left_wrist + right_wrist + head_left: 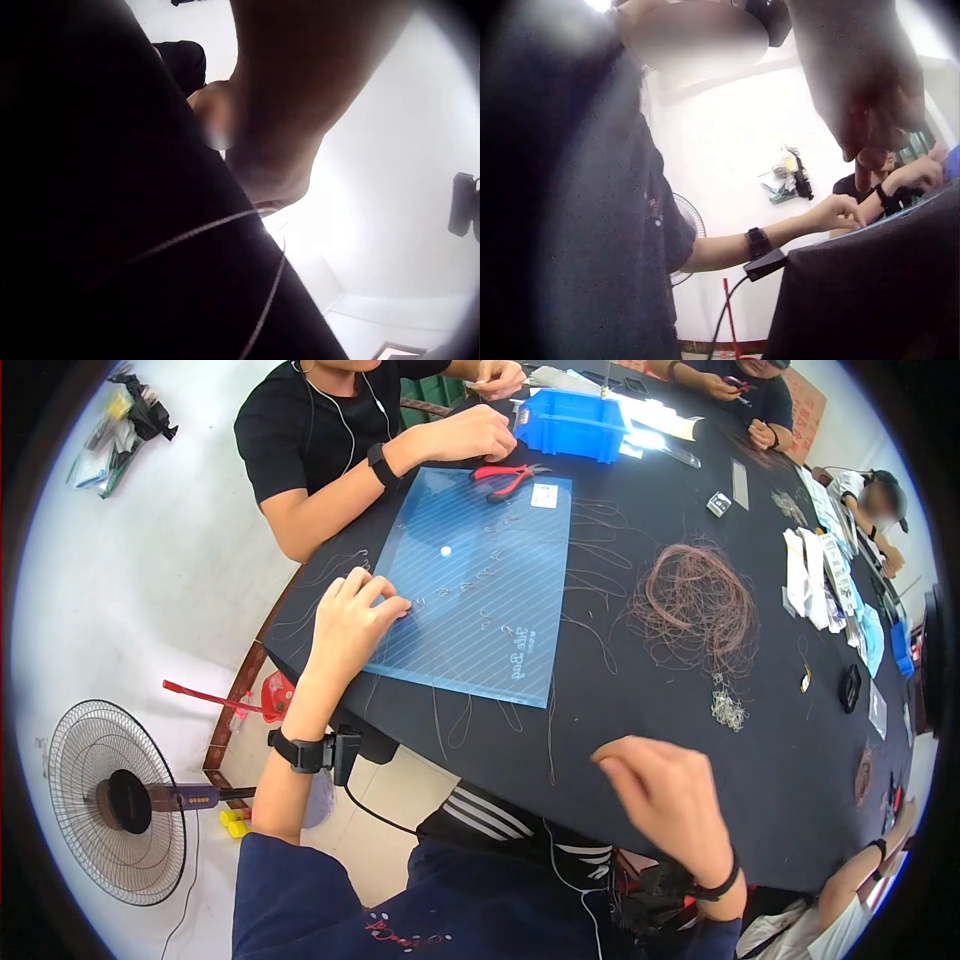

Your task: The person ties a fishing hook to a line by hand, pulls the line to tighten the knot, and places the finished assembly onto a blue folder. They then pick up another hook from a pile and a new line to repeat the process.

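Note:
My left hand (355, 610) reaches over the left part of a blue striped file bag (480, 650), thumb and fingertips meeting on its surface. Small fish hooks (465, 587) sit in rows on the bag, their thin lines (598, 550) trailing beyond its edges. In the left wrist view, fine line (202, 231) runs up to that hand's fingertips. Above the table's near side, right of the bag, is my right hand (665, 790), fingers bent and thumb close to the forefinger. Whether it pinches something thin, I cannot tell.
A tangled brown line bundle (695, 605) lies right of the bag, a hook pile (728, 705) below it. Red-handled pliers (508, 480) lie on the bag's top edge, beside a blue bin (570, 425). Another person's arm (430, 445) rests nearby. A fan (120, 800) stands left.

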